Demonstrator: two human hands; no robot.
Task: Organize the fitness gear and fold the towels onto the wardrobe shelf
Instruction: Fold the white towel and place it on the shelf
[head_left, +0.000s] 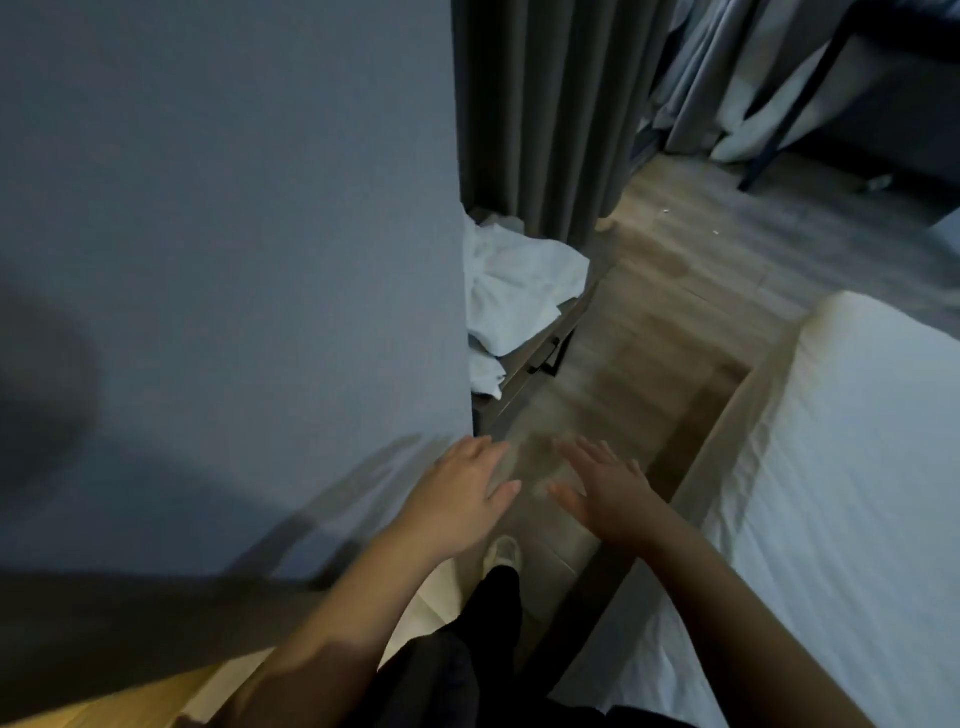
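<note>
**A:** Hands: how do the left hand (465, 486) and the right hand (605, 493) stand?

**B:** Both are spread flat, palms down, fingers straight and loose, and neither has hold of anything. They hang side by side and apart over the brown wooden plank floor (649, 322). The left one is just beside the edge of the blue-grey flat wall panel (234, 260).

**A:** And the towels?

**B:** The crumpled white cloth towels (519, 286) lie unfolded in a heap ahead of the hands, well apart from them. They sit on a low grey-brown ledge with a black handle (545, 358); whether it is a drawer or a shelf I cannot tell.

**A:** Around that?

**B:** A dark grey pleated curtain (545, 114) hangs behind the heap, and a bed with a white sheet (857, 441) is to the right.
</note>
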